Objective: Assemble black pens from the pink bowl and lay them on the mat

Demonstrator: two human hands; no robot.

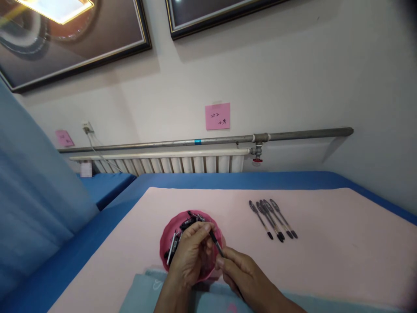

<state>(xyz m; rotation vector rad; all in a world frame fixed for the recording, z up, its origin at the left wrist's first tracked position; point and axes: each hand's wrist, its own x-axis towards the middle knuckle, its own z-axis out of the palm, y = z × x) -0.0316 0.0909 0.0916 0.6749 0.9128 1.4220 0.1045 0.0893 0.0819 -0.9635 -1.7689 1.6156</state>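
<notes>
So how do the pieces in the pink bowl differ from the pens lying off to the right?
The pieces sit jumbled inside the bowl, while the pens lie side by side on the pink sheet. The pieces are partly hidden by the left hand; the pens are in plain view. Both groups show black parts.

In front of you, a pink sheet (pixel 342 252) covers most of a blue surface (pixel 228 180); on it you have a pink bowl (pixel 163 237) and, right of that, slanted pens (pixel 271 219).
</notes>
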